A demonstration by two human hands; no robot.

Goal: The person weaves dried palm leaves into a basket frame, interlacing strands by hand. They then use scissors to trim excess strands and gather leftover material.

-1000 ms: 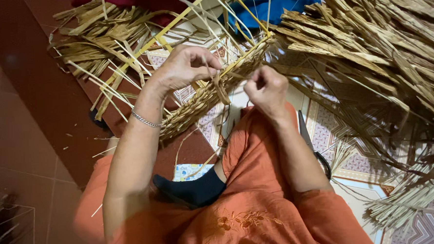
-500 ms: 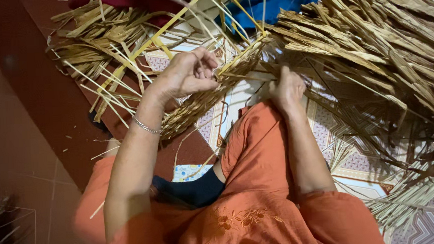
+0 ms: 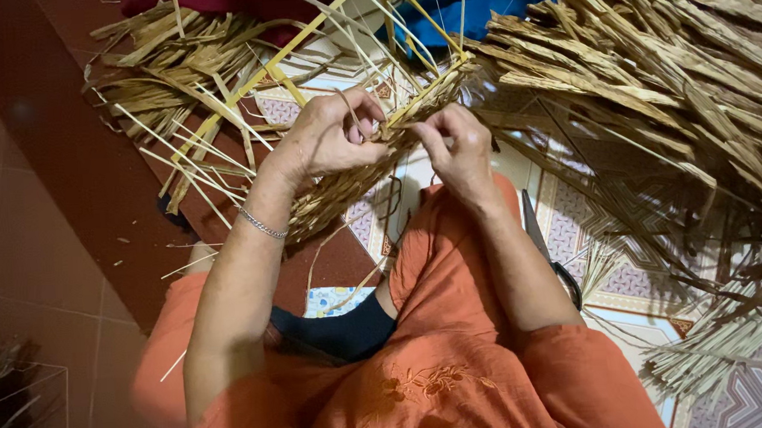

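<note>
Red floor tiles (image 3: 49,254) run down the left of my view, giving way to a patterned mat (image 3: 632,271) under the knees; dried palm leaves (image 3: 649,82) heap up thick on the right and spill over the mat, a looser bundle of straw strips (image 3: 178,69) lies at upper left, and blue cloth (image 3: 475,4) shows behind them; dark scissors (image 3: 550,258) lie on the mat just beside the right forearm, partly hidden by it; orange trousers (image 3: 435,271) fill the foreground. I see the woven strip (image 3: 354,177) held above the raised knee, its long axis running diagonally from lower left up to upper right, the far end pointing into the leaf heap, loose yellow strands (image 3: 305,37) fanning out from it. Left hand (image 3: 326,135) curls over the strip, fingers closed round it, wrist bent, a silver bracelet (image 3: 261,223) on it; right hand (image 3: 455,142) meets it from the other side, thumb and fingertips pinched on what looks like a single strand at the strip's edge, though the fingers hide it.
</note>
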